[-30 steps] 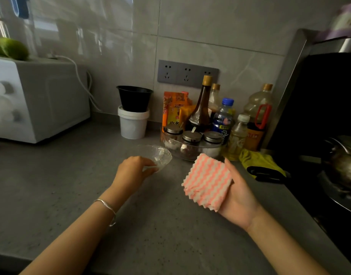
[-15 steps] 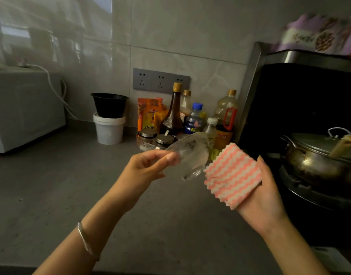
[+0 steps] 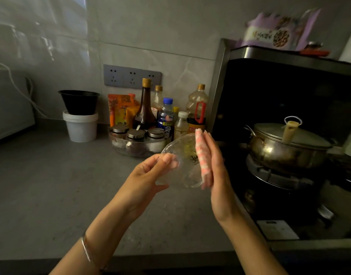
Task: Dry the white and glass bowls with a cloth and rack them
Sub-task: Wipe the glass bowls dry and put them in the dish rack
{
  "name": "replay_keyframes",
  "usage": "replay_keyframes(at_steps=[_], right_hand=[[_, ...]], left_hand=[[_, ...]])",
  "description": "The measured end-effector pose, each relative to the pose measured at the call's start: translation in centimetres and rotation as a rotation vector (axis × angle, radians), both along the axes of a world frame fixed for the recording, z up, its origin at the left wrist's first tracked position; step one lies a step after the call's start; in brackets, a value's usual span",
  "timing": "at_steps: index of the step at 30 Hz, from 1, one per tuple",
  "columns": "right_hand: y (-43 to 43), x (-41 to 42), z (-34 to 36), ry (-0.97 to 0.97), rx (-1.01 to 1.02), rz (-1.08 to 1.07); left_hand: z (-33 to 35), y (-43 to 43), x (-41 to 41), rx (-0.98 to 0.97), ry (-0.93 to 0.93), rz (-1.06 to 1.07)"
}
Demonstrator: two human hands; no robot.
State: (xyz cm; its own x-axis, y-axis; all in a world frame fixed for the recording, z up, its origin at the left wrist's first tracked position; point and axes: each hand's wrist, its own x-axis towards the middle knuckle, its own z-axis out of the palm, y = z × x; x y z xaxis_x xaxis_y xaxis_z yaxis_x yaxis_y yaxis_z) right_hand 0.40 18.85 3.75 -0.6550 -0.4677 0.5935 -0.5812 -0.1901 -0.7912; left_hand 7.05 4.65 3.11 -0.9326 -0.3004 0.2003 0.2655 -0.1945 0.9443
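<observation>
The left hand (image 3: 149,175) pinches the glass bowl (image 3: 182,165) by its rim at 9 o'clock, holding it tipped on edge above the desk (image 3: 51,185). At the bowl's 3 o'clock the right hand (image 3: 217,171), fingers (image 3: 210,143) straight, presses the pink-and-white cloth (image 3: 202,155) against it.

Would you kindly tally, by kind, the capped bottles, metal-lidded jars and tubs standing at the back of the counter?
Capped bottles: 5
Metal-lidded jars: 3
Tubs, a white one and a black one: 2
Total: 10
</observation>
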Motion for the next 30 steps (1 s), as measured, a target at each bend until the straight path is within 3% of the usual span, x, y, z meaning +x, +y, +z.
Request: replay_keyframes(at_steps=[3,6,12,16,22,24,28,30], right_hand=[[-0.4,-0.5,-0.3,-0.039,0.029,-0.007],[-1.5,-1.0,-0.7,0.205,0.238,-0.29],[-2.5,-1.2,-1.1,0.253,0.048,-0.258],[-2.6,-0.3,-2.5,0.434,0.051,-0.379],[-2.5,-0.2,-1.1,0.792,0.289,-0.563],[-2.5,-0.6,0.0,0.678,0.232,-0.502],[-2.2,-0.5,0.7,0.025,-0.107,-0.065],[-2.3,0.4,-0.7,0.045,-0.108,-0.075]], left_hand=[[-0.2,0.3,-0.2,-0.022,0.078,0.061],[-0.4,0.7,-0.3,-0.069,0.133,0.159],[0.3,2.0,-0.9,-0.105,0.266,0.383],[0.9,2.5,-1.6,-0.087,0.293,0.486],[0.0,3.5,-2.1,-0.068,0.274,0.505],[0.1,3.8,-2.0,-0.044,0.296,0.54],[0.5,3.6,-1.4,0.053,0.304,0.635],[0.5,3.2,-1.1,0.079,0.302,0.658]])
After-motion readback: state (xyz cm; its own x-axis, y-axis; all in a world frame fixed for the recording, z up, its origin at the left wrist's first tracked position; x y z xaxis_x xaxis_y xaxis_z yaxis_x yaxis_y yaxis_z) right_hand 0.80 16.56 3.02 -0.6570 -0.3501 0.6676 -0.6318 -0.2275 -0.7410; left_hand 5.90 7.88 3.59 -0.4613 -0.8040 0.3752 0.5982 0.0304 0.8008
